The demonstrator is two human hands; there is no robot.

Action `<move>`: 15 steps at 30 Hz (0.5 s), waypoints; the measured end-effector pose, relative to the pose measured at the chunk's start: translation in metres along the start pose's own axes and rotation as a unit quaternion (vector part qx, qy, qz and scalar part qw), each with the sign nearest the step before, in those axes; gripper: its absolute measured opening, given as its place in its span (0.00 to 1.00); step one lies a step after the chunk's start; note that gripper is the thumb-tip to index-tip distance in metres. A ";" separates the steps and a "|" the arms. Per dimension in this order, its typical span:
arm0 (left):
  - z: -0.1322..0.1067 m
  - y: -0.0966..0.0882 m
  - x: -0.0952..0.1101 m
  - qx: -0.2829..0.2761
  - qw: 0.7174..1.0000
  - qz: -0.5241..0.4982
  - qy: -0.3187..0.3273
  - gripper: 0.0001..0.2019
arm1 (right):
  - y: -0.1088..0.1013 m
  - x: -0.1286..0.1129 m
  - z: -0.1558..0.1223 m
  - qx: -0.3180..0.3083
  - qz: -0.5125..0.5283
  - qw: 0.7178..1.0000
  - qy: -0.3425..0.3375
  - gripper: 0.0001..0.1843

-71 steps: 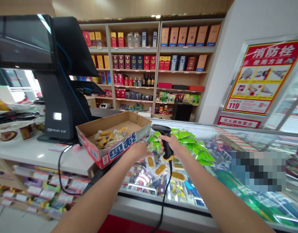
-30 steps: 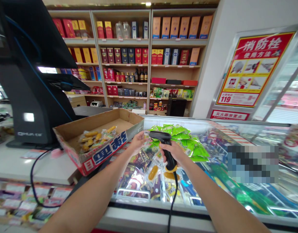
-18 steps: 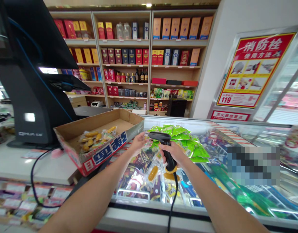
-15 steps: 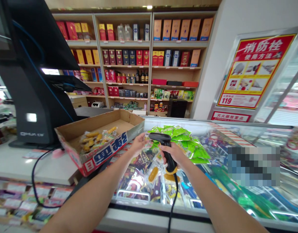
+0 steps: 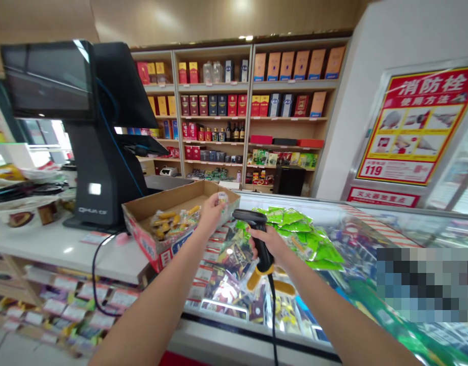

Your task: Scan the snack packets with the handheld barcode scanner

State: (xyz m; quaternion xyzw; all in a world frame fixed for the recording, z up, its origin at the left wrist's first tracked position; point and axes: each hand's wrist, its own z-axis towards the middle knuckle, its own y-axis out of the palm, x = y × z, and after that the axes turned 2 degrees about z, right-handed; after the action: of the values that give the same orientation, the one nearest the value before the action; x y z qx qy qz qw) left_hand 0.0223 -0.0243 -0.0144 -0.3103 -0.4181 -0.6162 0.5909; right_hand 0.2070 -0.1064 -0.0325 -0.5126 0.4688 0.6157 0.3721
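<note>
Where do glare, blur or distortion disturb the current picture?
In the head view: a white glare streak on the screen; bright reflections on the glass top; a pixelated patch at lower right; the packet in the left hand too soft to read.

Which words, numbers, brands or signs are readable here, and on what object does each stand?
"消防栓": top of red rectangular wall poster.
"使用方法": same poster, second line.
"119": same poster, lower left.
"灭火器放置点": red rectangular sign below it.
"QIHUA": black register stand; mark after it unclear.
Too small, blurred or covered: poster's fine print; text on red cardboard box, clear plastic packet in left hand, shelf cartons, elsewhere.
</note>
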 end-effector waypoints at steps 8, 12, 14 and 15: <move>0.013 -0.084 0.047 0.222 0.917 0.316 0.103 0.22 | 0.072 -0.031 0.041 -0.068 -0.017 0.997 -0.010 0.13; 0.004 -0.094 0.051 0.253 0.892 0.342 0.154 0.28 | 0.087 -0.031 0.045 -0.081 -0.019 0.996 -0.005 0.14; -0.003 -0.086 0.050 0.222 0.890 0.356 0.179 0.25 | 0.083 -0.030 0.041 -0.073 -0.019 0.997 -0.003 0.14; -0.007 -0.080 0.048 0.197 0.892 0.362 0.188 0.23 | 0.078 -0.030 0.038 -0.064 -0.017 0.998 -0.004 0.13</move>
State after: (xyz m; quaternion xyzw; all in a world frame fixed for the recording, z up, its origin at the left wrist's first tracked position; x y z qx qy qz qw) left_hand -0.0609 -0.0566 0.0123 -0.1962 -0.2705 -0.3115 0.8896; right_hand 0.1289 -0.0913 0.0131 -0.5410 0.4183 0.6400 0.3504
